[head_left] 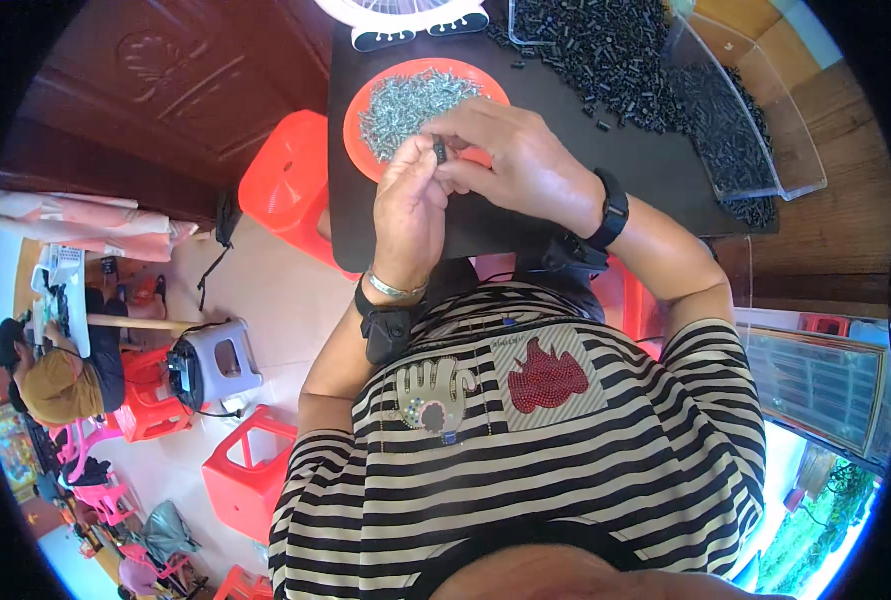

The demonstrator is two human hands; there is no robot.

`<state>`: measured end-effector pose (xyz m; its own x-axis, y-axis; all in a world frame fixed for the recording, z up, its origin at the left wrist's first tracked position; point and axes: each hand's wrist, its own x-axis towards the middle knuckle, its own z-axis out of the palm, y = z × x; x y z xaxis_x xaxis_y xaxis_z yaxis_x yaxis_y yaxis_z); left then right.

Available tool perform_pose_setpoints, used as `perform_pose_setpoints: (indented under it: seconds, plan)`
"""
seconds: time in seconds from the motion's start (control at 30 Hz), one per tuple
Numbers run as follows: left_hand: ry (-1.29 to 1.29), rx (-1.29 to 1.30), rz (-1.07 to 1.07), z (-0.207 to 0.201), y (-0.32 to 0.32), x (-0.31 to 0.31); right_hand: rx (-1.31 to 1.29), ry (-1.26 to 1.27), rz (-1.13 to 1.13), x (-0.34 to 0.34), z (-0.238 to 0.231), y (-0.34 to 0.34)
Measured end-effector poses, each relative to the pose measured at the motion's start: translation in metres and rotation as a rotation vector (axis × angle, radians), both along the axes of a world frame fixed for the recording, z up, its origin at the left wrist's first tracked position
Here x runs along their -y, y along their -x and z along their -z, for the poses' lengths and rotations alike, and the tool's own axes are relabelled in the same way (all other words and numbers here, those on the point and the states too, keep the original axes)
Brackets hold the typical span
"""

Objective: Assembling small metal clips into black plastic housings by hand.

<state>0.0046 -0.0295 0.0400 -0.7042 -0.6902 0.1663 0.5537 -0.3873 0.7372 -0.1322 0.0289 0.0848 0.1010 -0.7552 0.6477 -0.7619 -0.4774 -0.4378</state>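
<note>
Over the near edge of an orange-red plate [353,125], my two hands come together at the fingertips. My left hand [409,215] is closed, pinching a small black plastic piece [440,150] between thumb and fingers. Curled in from the other side, my right hand [521,155] has its thumb and fingers closed close to that piece; what they hold, if anything, is too small to make out. Heaped on the plate are many small silvery metal pieces [411,105] that look like screws.
Loose black pieces [606,65] lie piled at the back right of the dark table [586,185], beside a clear plastic bin [736,110]. A white object [406,20] stands at the back. Red stools [286,170] flank the table on the left; another person [61,380] sits farther off.
</note>
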Motion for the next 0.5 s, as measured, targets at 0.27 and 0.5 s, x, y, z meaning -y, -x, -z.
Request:
perform_pose_setpoints:
  seconds: [0.27, 0.5]
  plan:
    - [-0.023, -0.051, 0.035, 0.003, 0.002, 0.0, -0.195, 0.099, 0.072, 0.004, 0.015, 0.0]
    - [-0.039, 0.014, 0.063, 0.001, 0.011, -0.006, -0.216, 0.136, 0.102, -0.009, 0.02, 0.007]
